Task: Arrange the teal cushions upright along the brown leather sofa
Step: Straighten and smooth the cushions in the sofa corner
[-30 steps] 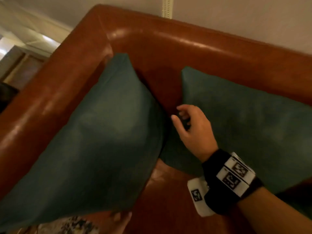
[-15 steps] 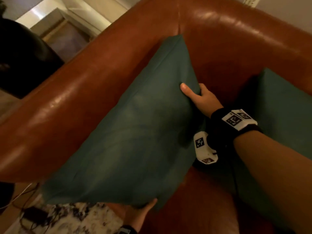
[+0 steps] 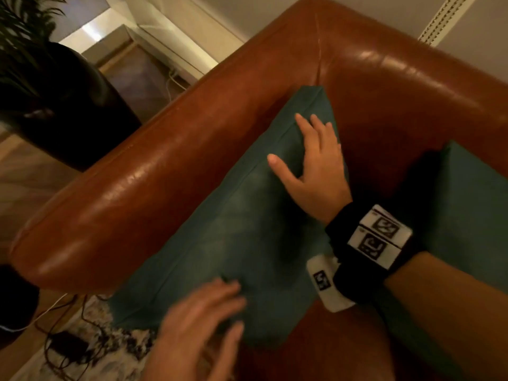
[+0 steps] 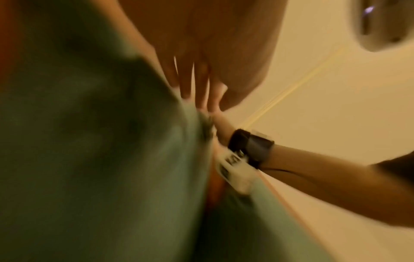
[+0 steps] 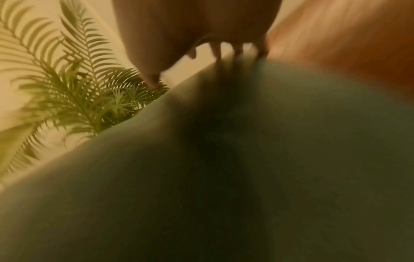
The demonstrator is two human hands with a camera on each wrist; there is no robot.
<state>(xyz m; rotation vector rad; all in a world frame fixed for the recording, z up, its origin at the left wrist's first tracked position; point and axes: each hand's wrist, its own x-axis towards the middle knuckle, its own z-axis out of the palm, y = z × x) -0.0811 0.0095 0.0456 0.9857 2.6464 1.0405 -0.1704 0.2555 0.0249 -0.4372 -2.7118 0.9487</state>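
A teal cushion [image 3: 236, 229] leans against the arm of the brown leather sofa [image 3: 170, 171], its far corner tucked into the sofa's corner. My right hand [image 3: 313, 163] lies flat on the cushion's upper part with fingers spread. My left hand [image 3: 200, 320] hovers blurred at the cushion's near edge, fingers straight and apart. A second teal cushion [image 3: 467, 213] stands against the backrest at the right, partly behind my right forearm. In the left wrist view the cushion [image 4: 89, 159] fills the left. The right wrist view has the cushion [image 5: 224, 177] under my fingertips [image 5: 237, 50].
A dark planter [image 3: 68, 105] with a palm [image 5: 74, 99] stands on the floor beyond the sofa arm. Cables and a black adapter [image 3: 68, 345] lie on a patterned rug by the sofa's front. A wall rises behind the backrest.
My right hand moved from the cushion's right edge onto its face and flattened. My left hand came up from under the near edge and opened. The cushion settled lower against the arm.
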